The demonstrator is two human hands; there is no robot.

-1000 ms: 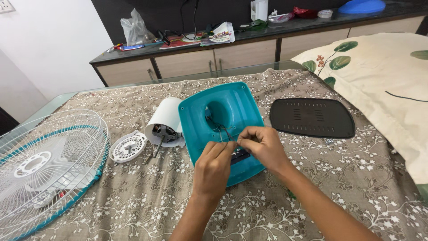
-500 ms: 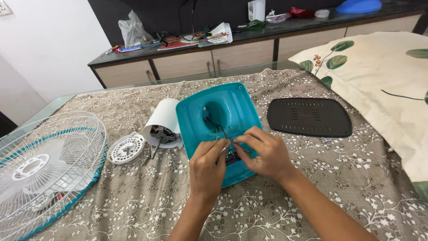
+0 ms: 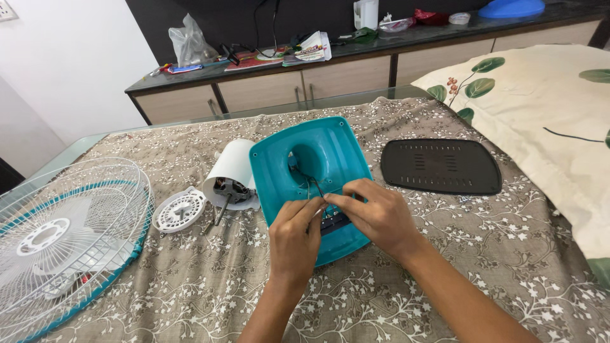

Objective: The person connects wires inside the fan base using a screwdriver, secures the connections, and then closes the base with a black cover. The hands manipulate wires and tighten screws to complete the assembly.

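On the floral tablecloth [image 3: 483, 254] lies a teal fan base [image 3: 318, 159]; left hand [image 3: 293, 238] and right hand [image 3: 378, 215] pinch thin wires [image 3: 316, 187] over it, fingers closed together.

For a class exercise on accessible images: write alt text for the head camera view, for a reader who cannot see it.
Two hands, left hand and right hand, pinch thin wires over an upturned teal fan base on a floral-clothed table. To its left lie a white motor housing and fan grille; a black cover plate lies right.
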